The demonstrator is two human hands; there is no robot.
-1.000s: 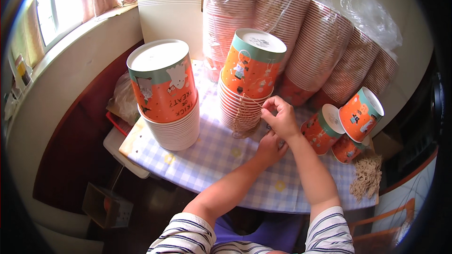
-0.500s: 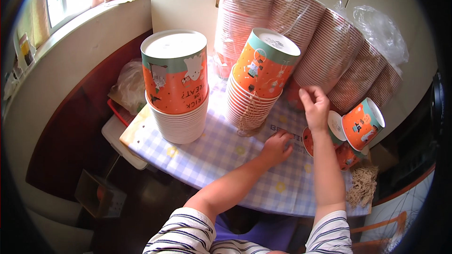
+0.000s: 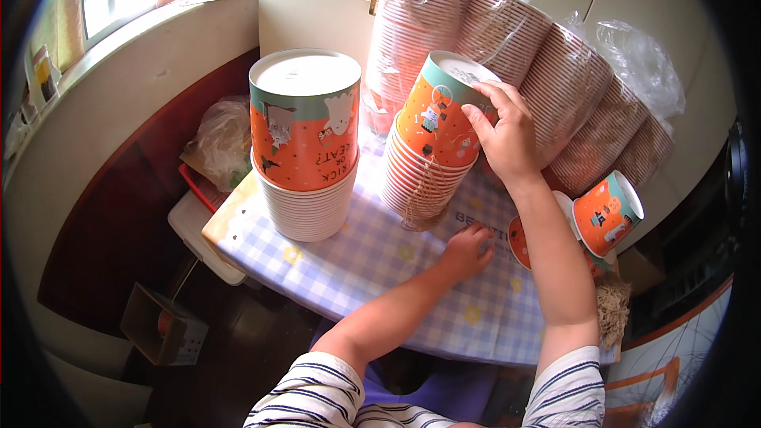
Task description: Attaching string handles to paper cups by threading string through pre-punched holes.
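My right hand [image 3: 507,131] is raised at the upper right of a middle stack of upside-down paper cups. Its fingers are spread over the edge of the top orange-and-green cup [image 3: 436,115]; whether they touch it I cannot tell. Brown twine [image 3: 422,198] hangs down the front of the stacked rims. My left hand [image 3: 468,252] rests on the checked tablecloth in front of that stack, fingers loosely bent and apart, nothing in it. To the left stands a wider stack of paper tubs [image 3: 305,143], also upside down.
Tall plastic-wrapped cup stacks [image 3: 507,40] lean along the back. At the right are a loose cup [image 3: 606,210] and a bundle of brown strands [image 3: 613,313] at the table's edge. A clear bag [image 3: 226,139] lies left, with an open cardboard box [image 3: 162,325] below.
My right hand has moved up and left from beside the wrapped stacks to the top of the middle cup stack. The left hand has barely moved.
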